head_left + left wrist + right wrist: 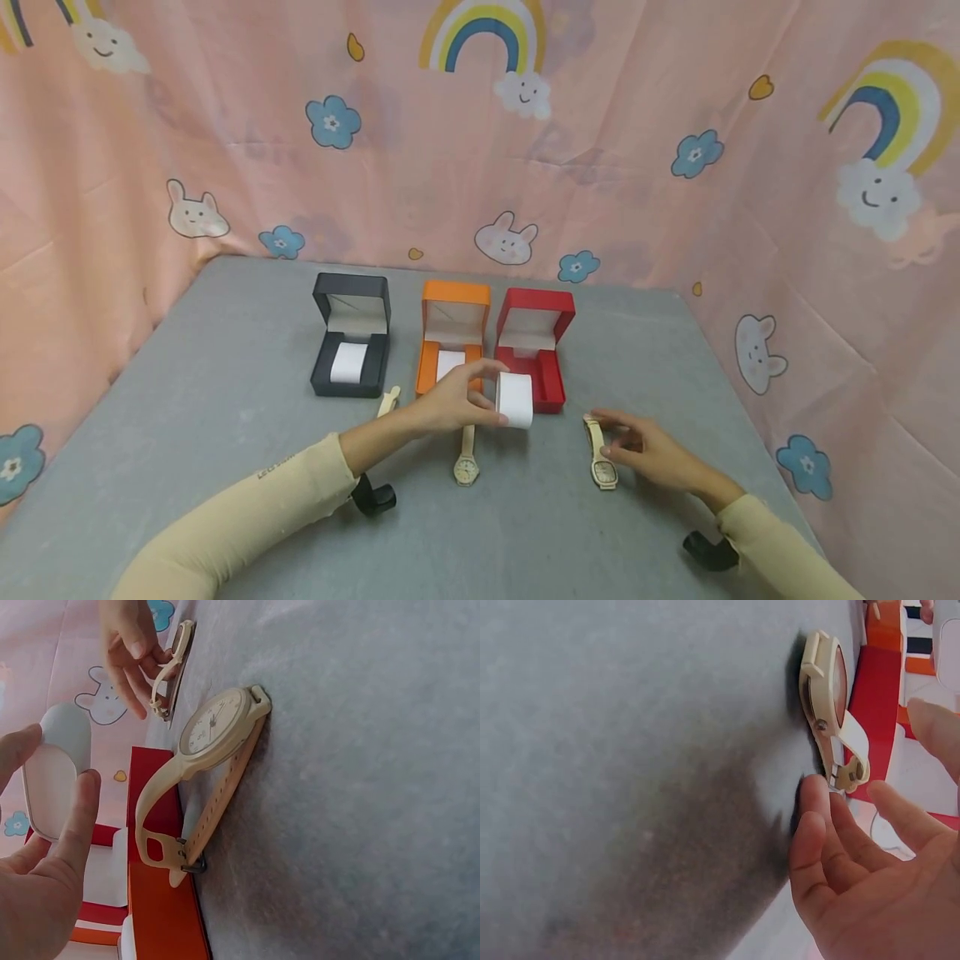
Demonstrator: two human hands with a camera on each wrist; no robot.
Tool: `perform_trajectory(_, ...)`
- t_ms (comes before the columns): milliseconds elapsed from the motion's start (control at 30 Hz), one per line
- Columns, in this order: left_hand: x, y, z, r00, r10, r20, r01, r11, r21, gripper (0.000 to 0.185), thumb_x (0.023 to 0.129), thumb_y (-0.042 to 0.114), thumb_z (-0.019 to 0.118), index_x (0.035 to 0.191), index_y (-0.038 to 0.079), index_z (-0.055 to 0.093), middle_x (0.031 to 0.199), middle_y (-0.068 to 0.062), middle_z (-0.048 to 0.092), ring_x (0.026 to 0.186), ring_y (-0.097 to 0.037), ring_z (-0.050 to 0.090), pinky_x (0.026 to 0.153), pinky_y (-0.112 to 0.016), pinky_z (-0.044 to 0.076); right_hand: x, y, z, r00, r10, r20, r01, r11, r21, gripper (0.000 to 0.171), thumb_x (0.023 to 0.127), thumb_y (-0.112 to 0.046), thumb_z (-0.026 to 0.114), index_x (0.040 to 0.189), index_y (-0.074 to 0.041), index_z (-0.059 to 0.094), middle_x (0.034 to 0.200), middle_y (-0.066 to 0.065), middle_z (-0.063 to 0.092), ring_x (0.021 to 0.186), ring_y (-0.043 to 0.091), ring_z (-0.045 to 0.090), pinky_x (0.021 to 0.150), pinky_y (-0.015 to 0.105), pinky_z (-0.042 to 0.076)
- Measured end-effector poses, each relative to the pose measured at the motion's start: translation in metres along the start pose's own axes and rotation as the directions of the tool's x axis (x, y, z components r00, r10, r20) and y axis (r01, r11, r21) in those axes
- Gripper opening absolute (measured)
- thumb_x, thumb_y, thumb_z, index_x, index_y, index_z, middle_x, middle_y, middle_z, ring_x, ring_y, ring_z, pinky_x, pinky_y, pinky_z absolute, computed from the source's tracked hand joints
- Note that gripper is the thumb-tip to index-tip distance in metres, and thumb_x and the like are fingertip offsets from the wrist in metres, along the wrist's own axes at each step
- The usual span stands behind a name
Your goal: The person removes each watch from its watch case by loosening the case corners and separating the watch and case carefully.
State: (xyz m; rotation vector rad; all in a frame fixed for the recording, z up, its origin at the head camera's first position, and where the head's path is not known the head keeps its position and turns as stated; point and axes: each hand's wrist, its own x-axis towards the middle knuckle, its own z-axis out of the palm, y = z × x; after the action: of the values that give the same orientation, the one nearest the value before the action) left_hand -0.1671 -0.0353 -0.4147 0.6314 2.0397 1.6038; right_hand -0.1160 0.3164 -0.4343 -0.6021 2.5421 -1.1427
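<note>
My left hand (450, 404) pinches a white watch cushion (515, 402) between thumb and fingers, held in front of the open red watch box (553, 379). In the left wrist view the cushion (84, 735) shows as a hollow, rounded sleeve. My right hand (660, 454) is at the strap end of a cream watch (603, 472) with a squarish face. In the right wrist view its relaxed fingers (810, 844) are right by the buckle, the thumb apart from the strap. A round-faced cream watch (466, 470) lies below my left hand, its strap partly hidden.
An open black watch box (322, 385) and an open orange one (456, 292) stand left of the red box, each with a white cushion inside. Part of another cream strap (389, 402) shows beside my left forearm. A pink patterned curtain (630, 200) surrounds the grey table (225, 400).
</note>
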Motion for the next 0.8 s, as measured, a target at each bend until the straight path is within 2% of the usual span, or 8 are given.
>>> perform_trajectory(267,0.004,-0.001,0.0,1.0,0.0,-0.014,0.001,1.0,0.015,0.066,0.086,0.011,0.08,0.144,0.013,0.048,0.14,-0.014,0.054,0.093,-0.017,0.074,0.086,-0.032,0.06,0.007,-0.002,-0.006,0.997,0.062,-0.039,-0.063,0.997,-0.043,0.053,0.098,-0.019,0.067,0.145,0.0,0.05,0.133,0.024,0.063,0.098,0.015,0.065,0.08,0.024,0.053)
perform_trajectory(533,0.006,0.003,-0.001,1.0,0.004,-0.014,-0.003,0.999,0.042,0.072,0.087,0.011,0.08,0.15,0.011,0.045,0.146,-0.012,0.05,0.093,-0.018,0.075,0.084,-0.03,0.06,0.015,-0.003,-0.008,0.997,0.053,-0.063,-0.057,0.997,-0.058,0.053,0.098,-0.02,0.066,0.146,-0.003,0.05,0.134,0.023,0.063,0.108,0.026,0.066,0.085,0.024,0.054)
perform_trajectory(800,0.011,0.003,0.0,1.0,0.018,-0.016,-0.017,0.998,0.065,0.073,0.087,0.01,0.079,0.15,0.013,0.045,0.151,-0.01,0.048,0.093,-0.016,0.074,0.084,-0.03,0.06,0.024,-0.005,-0.008,0.996,0.046,-0.077,-0.05,0.997,-0.052,0.053,0.098,-0.019,0.066,0.146,-0.002,0.05,0.135,0.024,0.062,0.109,0.029,0.068,0.086,0.028,0.054)
